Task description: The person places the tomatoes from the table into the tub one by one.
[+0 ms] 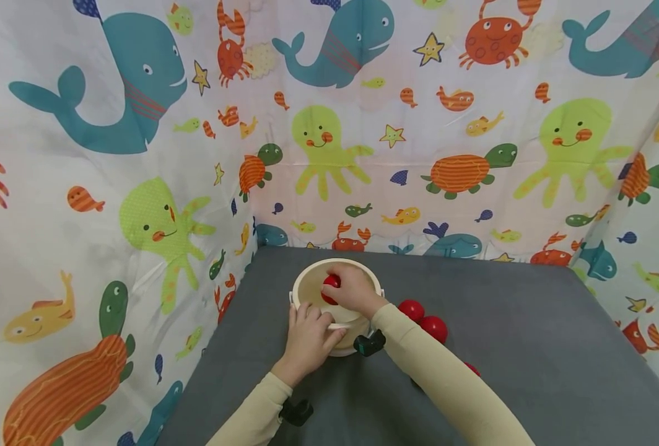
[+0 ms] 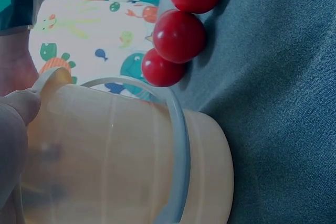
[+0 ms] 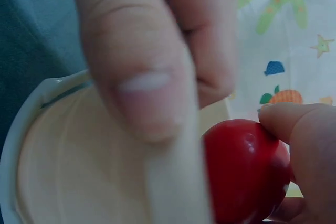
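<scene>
A cream bucket [image 1: 306,286] stands on the grey cloth, its pale handle [image 2: 180,150] hanging down along the side. My left hand [image 1: 309,334] grips the near rim, with the fingers over the edge and the thumb against the outer wall. Inside the bucket's mouth, my right hand [image 1: 356,288] holds a shiny red ball [image 3: 244,169] between thumb and fingers. In the right wrist view, the left thumb and the rim partly cover that ball. The bucket's bottom is mostly hidden by the hands.
Right of the bucket, two red balls [image 1: 411,309] [image 1: 433,328] lie close together beside the right forearm. Another red ball [image 1: 472,368] is mostly covered by that sleeve. A curtain [image 1: 396,136] printed with sea animals rises behind and at both sides of the grey surface [image 1: 530,347].
</scene>
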The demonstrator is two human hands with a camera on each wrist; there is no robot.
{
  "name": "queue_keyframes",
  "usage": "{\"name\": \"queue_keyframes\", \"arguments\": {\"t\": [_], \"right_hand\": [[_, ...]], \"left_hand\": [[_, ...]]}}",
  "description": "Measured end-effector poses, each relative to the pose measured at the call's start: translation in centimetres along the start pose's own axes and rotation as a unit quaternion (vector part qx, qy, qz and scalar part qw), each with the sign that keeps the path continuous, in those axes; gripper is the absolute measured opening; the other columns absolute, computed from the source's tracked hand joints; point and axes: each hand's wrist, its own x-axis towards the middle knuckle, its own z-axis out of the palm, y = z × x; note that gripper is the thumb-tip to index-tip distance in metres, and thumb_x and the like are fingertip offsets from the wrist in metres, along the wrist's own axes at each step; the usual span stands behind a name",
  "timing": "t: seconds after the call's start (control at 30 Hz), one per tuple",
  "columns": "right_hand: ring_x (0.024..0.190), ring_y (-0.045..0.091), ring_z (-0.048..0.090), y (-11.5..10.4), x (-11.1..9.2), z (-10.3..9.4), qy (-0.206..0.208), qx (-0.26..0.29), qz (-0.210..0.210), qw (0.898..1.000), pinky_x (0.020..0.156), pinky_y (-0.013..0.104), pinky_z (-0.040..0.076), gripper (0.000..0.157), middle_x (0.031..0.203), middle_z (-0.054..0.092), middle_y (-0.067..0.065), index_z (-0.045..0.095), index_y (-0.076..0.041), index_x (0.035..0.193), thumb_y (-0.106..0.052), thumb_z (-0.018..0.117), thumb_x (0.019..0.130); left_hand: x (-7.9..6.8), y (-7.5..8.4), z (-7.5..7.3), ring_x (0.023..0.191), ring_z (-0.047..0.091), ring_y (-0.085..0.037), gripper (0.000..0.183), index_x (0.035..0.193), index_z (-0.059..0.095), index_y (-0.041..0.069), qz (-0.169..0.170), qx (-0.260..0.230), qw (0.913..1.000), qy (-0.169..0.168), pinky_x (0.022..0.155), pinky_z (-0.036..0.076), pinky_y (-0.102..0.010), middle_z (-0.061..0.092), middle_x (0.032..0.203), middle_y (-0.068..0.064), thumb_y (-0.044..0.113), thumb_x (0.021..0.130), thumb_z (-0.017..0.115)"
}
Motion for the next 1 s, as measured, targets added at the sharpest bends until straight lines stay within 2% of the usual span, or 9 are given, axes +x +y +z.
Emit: {"name": "queue_keyframes", "arguments": {"t": [0.13, 0.37, 0.7, 0.8, 1.0], "right_hand": [[0.093, 0.023, 0.063, 0.4, 0.1, 0.9, -0.004, -0.009, -0.005, 1.0, 0.082, 0.036, 0.059, 0.038, 0.111, 0.072, 0.012, 0.067, -0.006, 0.124, -0.025, 0.072, 0.092], [0.083, 0.019, 0.059, 1.1, 0.3, 2.0, -0.036, -0.01, 0.006, 0.999, 0.072, 0.028, 0.055, 0.029, 0.096, 0.069, 0.009, 0.068, -0.007, 0.113, -0.025, 0.073, 0.091], [0.07, 0.016, 0.053, 0.7, 0.3, 2.0, -0.063, -0.03, 0.001, 0.998, 0.062, 0.024, 0.043, 0.017, 0.077, 0.06, 0.004, 0.065, -0.005, 0.091, -0.02, 0.074, 0.089], [0.068, 0.016, 0.054, 0.7, 0.2, 2.0, -0.082, -0.034, 0.011, 0.996, 0.06, 0.024, 0.042, 0.016, 0.076, 0.06, 0.004, 0.066, -0.005, 0.09, -0.019, 0.074, 0.089], [0.071, 0.016, 0.056, 0.8, 0.2, 2.3, -0.098, -0.048, 0.022, 0.994, 0.062, 0.024, 0.043, 0.025, 0.082, 0.064, 0.006, 0.069, -0.001, 0.103, -0.023, 0.074, 0.089]], "left_hand": [[-0.1, 0.1, 0.0, 0.122, 0.051, -0.037, 0.027, 0.09, 0.067, 0.015, -0.001, 0.002, 1.0, 0.0, 0.109, 0.03, -0.077, 0.061, 0.091, -0.008, 0.042, 0.094, 0.069], [-0.1, 0.1, -0.1, 0.124, 0.05, -0.038, 0.026, 0.091, 0.067, 0.016, -0.002, -0.005, 1.0, -0.004, 0.11, 0.029, -0.076, 0.063, 0.098, -0.009, 0.042, 0.095, 0.068], [0.0, 0.1, -0.1, 0.122, 0.051, -0.036, 0.029, 0.089, 0.067, 0.015, 0.0, 0.005, 1.0, 0.0, 0.109, 0.03, -0.076, 0.065, 0.103, -0.009, 0.043, 0.094, 0.068], [0.0, 0.1, 0.0, 0.121, 0.051, -0.035, 0.029, 0.09, 0.067, 0.014, 0.0, 0.005, 1.0, 0.002, 0.109, 0.031, -0.076, 0.065, 0.103, -0.009, 0.043, 0.094, 0.069], [0.0, 0.2, -0.1, 0.12, 0.051, -0.034, 0.028, 0.092, 0.069, 0.015, -0.006, 0.004, 1.0, -0.003, 0.11, 0.031, -0.075, 0.067, 0.105, -0.008, 0.043, 0.094, 0.069]]}}
